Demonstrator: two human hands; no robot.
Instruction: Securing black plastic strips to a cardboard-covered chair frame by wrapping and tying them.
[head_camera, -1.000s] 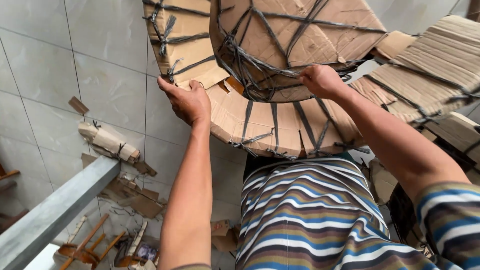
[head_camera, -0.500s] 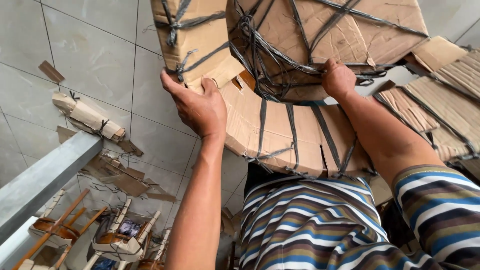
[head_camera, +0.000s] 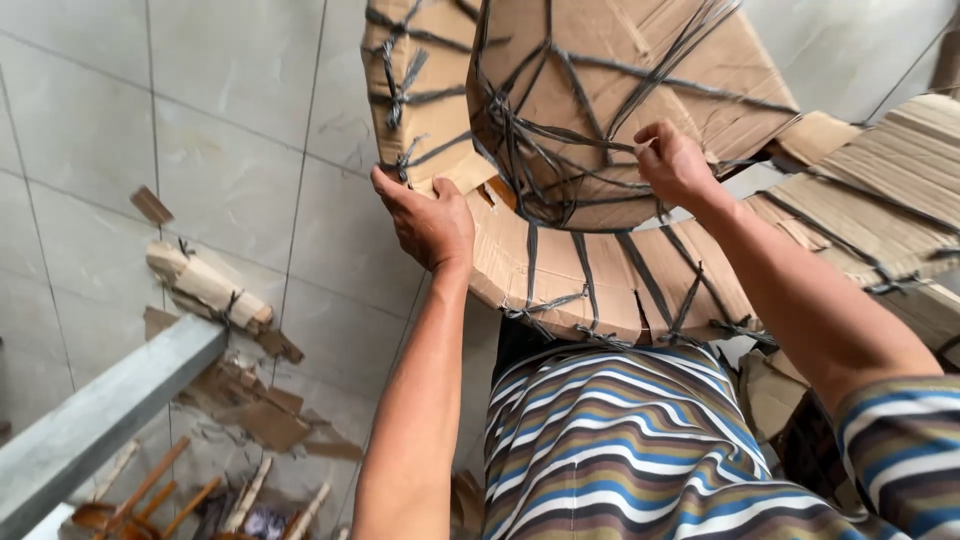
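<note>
Brown corrugated cardboard, bent into a round bundle and laced with dark plastic strapping (head_camera: 600, 130), fills the frame from twelve to two o'clock, resting above a striped-shirted lap (head_camera: 620, 450). The left hand (head_camera: 430, 225), near ten o'clock of the bundle, presses its palm and curled fingers against the cardboard edge. The right hand (head_camera: 675, 165), at about two o'clock, pinches a dark strap between thumb and fingertips. More flattened cardboard stacks (head_camera: 880, 210) lie at three o'clock. At eight o'clock, a small tied cardboard roll (head_camera: 205, 285) and torn scraps (head_camera: 250, 410) sit on the pale tiled floor (head_camera: 230, 120) beside a grey metal beam (head_camera: 100, 410).
</note>
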